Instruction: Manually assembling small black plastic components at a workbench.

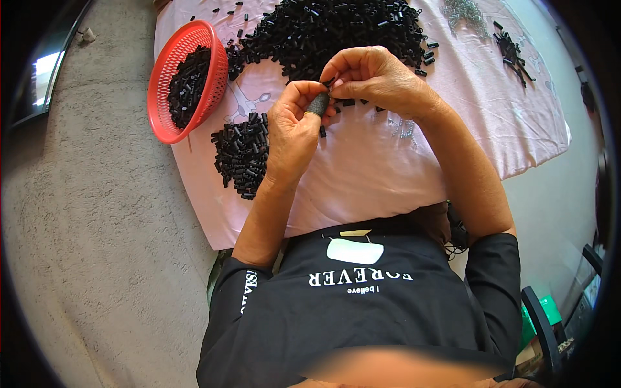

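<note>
My left hand (291, 126) and my right hand (381, 81) meet over the near side of the pink cloth. Between their fingertips is a small black plastic part (329, 83), mostly covered by the fingers. The left thumb wears a dark grey finger cover (317, 104) and presses toward the part. My right thumb and forefinger are pinched together on it from the other side. Behind the hands spreads a big heap of short black tubular parts (336, 32). A smaller pile of similar black parts (241, 154) lies beside my left wrist.
A red plastic basket (220, 74) stands tilted at the left, with black parts inside. Tiny shiny metal pieces (404, 129) lie under my right forearm, with a larger silvery heap (466, 16) at the far right. Slim black pieces (511, 55) lie near the right edge of the pink cloth (369, 174).
</note>
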A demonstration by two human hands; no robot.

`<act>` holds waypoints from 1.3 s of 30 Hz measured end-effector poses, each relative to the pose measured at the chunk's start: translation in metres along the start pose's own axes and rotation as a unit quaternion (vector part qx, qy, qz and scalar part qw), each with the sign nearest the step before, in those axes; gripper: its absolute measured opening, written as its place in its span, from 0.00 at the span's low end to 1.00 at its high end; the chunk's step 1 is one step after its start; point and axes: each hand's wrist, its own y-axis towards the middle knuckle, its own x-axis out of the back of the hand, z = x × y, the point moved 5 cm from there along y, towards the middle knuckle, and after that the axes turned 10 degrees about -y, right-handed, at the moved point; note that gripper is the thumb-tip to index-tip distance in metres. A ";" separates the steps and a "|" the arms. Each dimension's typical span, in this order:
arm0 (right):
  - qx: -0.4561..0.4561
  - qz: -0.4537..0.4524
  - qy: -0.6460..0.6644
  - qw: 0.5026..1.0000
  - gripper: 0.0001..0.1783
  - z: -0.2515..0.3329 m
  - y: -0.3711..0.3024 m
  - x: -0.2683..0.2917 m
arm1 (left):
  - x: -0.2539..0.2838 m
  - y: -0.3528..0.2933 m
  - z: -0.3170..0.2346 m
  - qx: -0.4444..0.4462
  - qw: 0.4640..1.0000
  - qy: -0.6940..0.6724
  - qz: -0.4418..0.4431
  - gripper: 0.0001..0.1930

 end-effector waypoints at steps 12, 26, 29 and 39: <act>-0.018 0.000 -0.011 1.000 0.11 0.003 -0.001 0.000 | -0.002 -0.008 -0.008 -0.154 0.975 0.160 -0.018 0.12; -0.061 0.049 -0.143 0.987 0.12 0.009 -0.008 0.003 | 0.004 -0.007 -0.011 -0.115 0.984 0.125 -0.057 0.13; -0.058 0.031 -0.130 0.989 0.10 0.008 -0.007 0.007 | 0.007 -0.006 -0.010 -0.101 0.983 0.140 -0.053 0.13; -0.041 0.021 -0.047 0.998 0.09 0.009 -0.006 0.006 | 0.005 -0.007 -0.008 -0.121 0.983 0.133 -0.020 0.11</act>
